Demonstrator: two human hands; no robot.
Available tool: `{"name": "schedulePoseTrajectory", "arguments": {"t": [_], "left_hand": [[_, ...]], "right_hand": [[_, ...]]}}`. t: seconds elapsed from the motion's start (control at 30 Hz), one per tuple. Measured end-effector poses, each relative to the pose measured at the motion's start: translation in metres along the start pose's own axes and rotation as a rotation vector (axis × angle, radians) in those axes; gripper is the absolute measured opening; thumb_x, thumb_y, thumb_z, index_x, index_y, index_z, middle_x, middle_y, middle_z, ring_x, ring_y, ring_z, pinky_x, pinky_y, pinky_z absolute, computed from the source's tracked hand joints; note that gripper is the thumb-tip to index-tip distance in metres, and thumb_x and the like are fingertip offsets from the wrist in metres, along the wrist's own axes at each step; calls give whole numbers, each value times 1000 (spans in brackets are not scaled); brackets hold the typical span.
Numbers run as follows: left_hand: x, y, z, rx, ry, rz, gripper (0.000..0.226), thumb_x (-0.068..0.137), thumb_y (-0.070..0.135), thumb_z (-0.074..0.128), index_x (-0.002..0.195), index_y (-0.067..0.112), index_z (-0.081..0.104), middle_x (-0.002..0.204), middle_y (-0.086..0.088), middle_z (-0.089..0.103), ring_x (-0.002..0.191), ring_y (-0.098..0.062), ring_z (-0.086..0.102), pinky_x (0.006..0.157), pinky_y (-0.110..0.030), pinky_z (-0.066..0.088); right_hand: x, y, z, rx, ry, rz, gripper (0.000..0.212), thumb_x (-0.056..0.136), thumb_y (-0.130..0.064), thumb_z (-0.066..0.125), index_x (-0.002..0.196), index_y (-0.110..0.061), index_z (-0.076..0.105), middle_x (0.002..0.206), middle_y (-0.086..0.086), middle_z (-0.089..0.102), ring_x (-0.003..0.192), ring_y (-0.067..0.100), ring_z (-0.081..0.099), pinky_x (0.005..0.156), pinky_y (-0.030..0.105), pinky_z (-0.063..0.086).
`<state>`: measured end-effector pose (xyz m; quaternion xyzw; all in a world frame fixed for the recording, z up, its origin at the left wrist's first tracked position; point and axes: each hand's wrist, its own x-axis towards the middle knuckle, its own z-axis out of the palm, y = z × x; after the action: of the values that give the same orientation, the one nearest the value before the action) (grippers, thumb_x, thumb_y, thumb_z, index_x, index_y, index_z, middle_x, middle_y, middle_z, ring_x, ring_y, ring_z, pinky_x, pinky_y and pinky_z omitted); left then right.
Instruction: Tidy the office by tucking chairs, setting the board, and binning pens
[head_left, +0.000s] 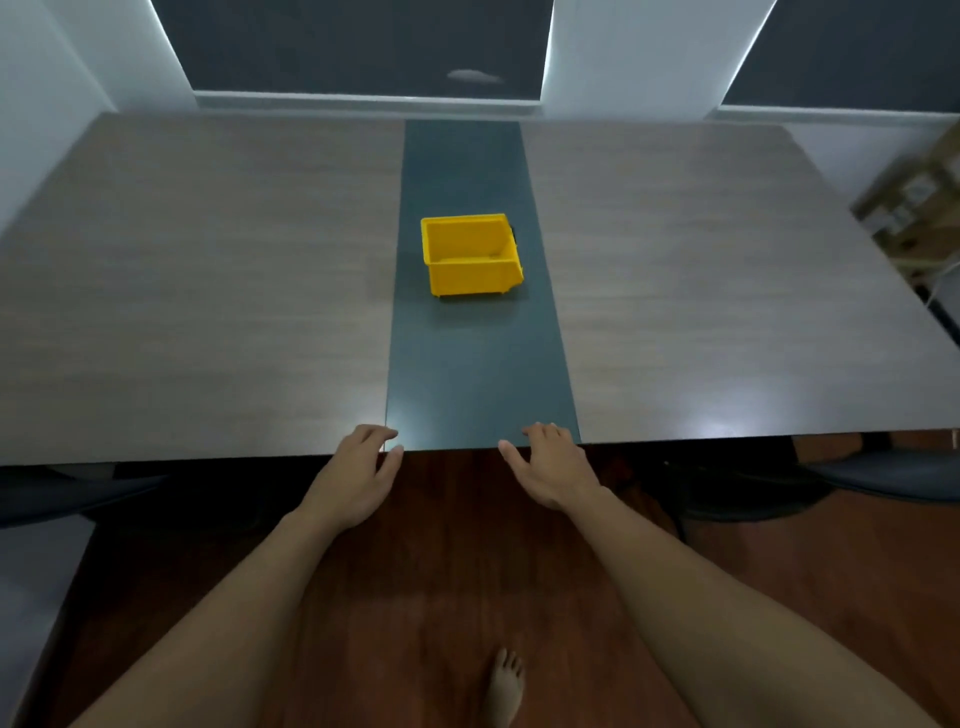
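A yellow plastic bin (470, 254) stands on the dark centre strip of a wide grey wood-grain table (208, 291). Nothing shows inside the bin from here. My left hand (358, 473) and my right hand (553, 465) hover at the table's near edge, one on each side of the dark strip. Both have relaxed, spread fingers and hold nothing. The fingertips reach just over the edge. No pens or board are in view.
Dark chair seats are tucked under the table at the left (67, 493) and right (883, 475). Cardboard boxes (914, 202) stand at the far right. Two dark windows line the back wall. My bare foot (505, 686) stands on the red-brown wooden floor.
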<state>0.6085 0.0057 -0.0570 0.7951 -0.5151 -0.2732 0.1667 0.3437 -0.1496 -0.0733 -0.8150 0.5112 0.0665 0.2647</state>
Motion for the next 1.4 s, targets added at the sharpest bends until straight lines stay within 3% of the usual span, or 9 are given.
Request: {"name": "schedulePoseTrajectory", "arguments": {"t": [0.43, 0.6, 0.73, 0.83, 0.9, 1.4], "left_hand": [[113, 18, 57, 44, 55, -54, 59, 110, 48, 41, 161, 17, 39, 170, 0, 29, 158, -20, 27, 124, -43, 36], [164, -11, 110, 82, 79, -47, 66, 109, 52, 39, 165, 17, 30, 176, -2, 16, 164, -23, 9, 130, -45, 23], [198, -47, 150, 188, 76, -39, 74, 109, 56, 34, 170, 21, 13, 179, -1, 1, 166, -25, -5, 134, -48, 13], [206, -67, 174, 367, 136, 16, 76, 109, 60, 27, 171, 24, 1, 179, -3, -8, 166, -28, -8, 134, -52, 9], [205, -73, 187, 432, 242, 40, 75, 109, 59, 28, 171, 24, 3, 180, -3, -5, 166, -26, -5, 134, -51, 13], [208, -84, 205, 436, 442, 60, 77, 98, 50, 41, 168, 25, 26, 178, -1, 19, 165, -23, 15, 132, -49, 20]], "right_hand": [[112, 50, 9, 59, -46, -14, 84, 101, -73, 30, 165, -20, 21, 176, 6, 7, 162, 29, 9, 127, 55, 23], [169, 67, 59, 11, -49, -31, 87, 100, -73, 29, 167, -20, 12, 177, 2, -6, 163, 26, -1, 129, 55, 17], [198, 76, 108, -91, 159, -87, 87, 101, -73, 23, 168, -25, -4, 176, -1, -17, 162, 21, -15, 132, 51, 6], [198, 74, 131, -189, 356, -88, 85, 102, -71, 25, 168, -24, -1, 177, 0, -8, 163, 20, -11, 131, 50, 7], [199, 75, 137, -216, 419, -84, 86, 101, -71, 27, 168, -24, 3, 177, 0, -3, 163, 19, -8, 131, 50, 10], [208, 82, 153, -295, 496, -81, 87, 97, -75, 25, 168, -26, 11, 177, -1, 6, 163, 18, -1, 129, 50, 15]]}}
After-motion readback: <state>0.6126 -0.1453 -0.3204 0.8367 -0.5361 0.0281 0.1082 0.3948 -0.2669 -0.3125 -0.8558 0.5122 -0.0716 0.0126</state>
